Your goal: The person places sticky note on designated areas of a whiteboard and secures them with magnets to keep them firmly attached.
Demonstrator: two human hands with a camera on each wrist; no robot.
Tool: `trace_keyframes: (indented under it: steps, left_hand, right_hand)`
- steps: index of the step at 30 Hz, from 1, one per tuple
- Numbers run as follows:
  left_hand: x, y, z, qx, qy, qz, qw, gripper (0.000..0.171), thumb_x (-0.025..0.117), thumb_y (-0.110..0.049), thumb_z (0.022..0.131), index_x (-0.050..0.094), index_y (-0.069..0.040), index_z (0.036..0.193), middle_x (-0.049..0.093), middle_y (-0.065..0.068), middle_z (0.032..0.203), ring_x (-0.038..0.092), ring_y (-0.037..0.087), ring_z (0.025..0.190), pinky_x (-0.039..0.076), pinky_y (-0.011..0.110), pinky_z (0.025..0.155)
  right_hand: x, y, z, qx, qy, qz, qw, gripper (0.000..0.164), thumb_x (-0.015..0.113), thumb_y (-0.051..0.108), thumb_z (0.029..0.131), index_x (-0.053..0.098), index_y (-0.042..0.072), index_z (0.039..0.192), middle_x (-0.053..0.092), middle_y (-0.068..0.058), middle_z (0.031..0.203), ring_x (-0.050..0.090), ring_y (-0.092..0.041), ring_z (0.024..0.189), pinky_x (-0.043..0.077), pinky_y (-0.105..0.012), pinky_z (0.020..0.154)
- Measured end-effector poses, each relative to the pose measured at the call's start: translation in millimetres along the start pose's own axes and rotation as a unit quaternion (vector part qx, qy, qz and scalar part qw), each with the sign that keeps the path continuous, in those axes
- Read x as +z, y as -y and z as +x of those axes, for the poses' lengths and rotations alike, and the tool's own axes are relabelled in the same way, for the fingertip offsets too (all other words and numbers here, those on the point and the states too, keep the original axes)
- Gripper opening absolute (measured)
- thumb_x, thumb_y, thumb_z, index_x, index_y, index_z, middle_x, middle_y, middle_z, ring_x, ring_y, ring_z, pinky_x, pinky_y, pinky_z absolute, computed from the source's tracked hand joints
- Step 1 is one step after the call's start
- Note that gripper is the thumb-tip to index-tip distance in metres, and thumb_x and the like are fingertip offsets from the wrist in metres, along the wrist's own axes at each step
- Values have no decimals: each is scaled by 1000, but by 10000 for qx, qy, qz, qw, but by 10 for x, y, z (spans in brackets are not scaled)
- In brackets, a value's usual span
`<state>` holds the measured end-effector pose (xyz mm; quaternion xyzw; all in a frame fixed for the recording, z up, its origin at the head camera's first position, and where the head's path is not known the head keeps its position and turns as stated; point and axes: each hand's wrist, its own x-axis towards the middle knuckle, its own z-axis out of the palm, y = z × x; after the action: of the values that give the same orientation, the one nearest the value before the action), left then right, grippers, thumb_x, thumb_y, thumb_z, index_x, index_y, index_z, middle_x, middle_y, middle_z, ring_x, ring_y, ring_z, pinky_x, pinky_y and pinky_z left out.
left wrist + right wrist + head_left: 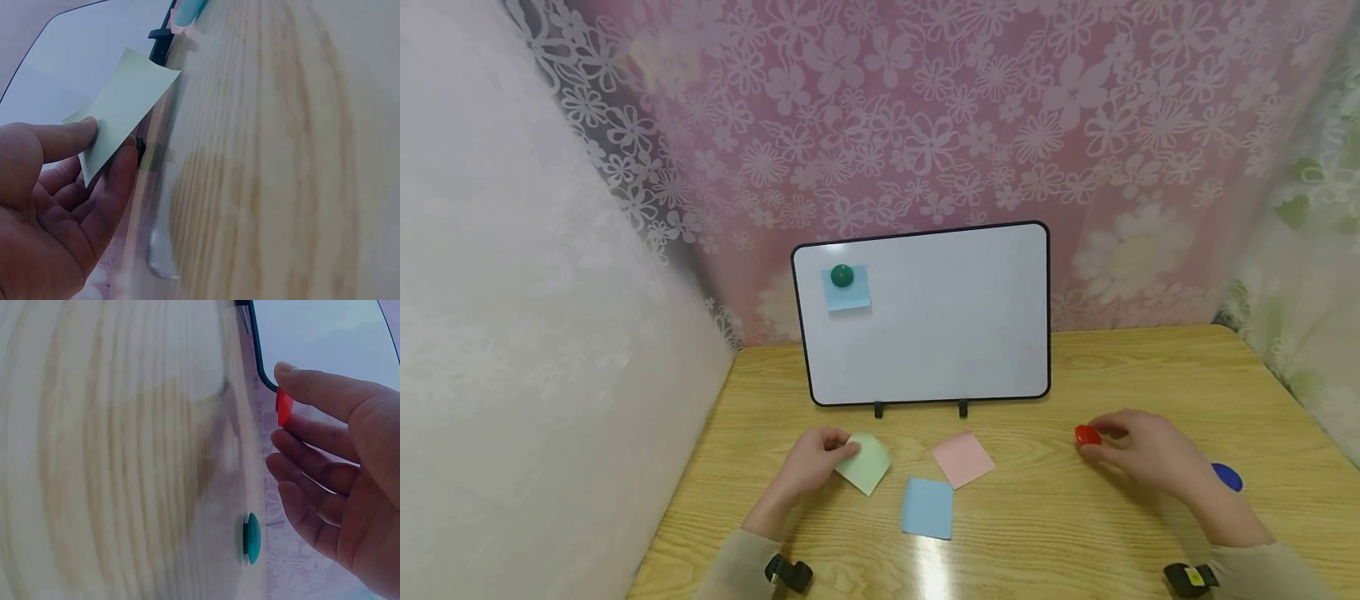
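My left hand (817,460) pinches a pale green sticky note (865,463) between thumb and fingers; in the left wrist view the note (125,103) is held up off the table. My right hand (1153,454) pinches a round red magnet (1087,435) by its edges, and the right wrist view shows the red magnet (285,407) between thumb and forefinger. Between the hands lie a pink sticky note (964,459) and a light blue sticky note (927,507). A blue magnet (1227,477) is on the table beside the right wrist, looking teal in the right wrist view.
A black-framed whiteboard (955,325) stands on small black feet (963,408) at the back of the wooden table (1037,533). On its upper left, a green magnet (842,276) sits over a blue note (848,300). Flowered curtain (925,125) hangs behind; a pale wall (550,333) borders the left.
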<state>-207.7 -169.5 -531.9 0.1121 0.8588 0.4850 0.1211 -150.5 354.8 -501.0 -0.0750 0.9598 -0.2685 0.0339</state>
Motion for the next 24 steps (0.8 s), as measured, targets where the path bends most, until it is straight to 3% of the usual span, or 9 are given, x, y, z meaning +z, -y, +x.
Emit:
trace_keyframes:
  steps: [12,24]
  left_hand:
    - [56,-3,52,-194,-273,-640,9974,32,73,-33,104,77,-2,113,76,4,100,67,18,92,54,33,82]
    - [87,-69,116,-312,-420,-1515,9871,34,74,-28,104,76,3,117,77,6,100,70,17,89,56,30,80]
  right_hand:
    - [71,66,39,-148,-271,313,9990,61,82,51,94,75,1,127,74,-18,122,70,-42,111,56,-62,90]
    - [107,188,102,-73,-335,586,9977,57,83,49,94,75,5,129,75,-11,119,71,-33,106,60,-55,86]
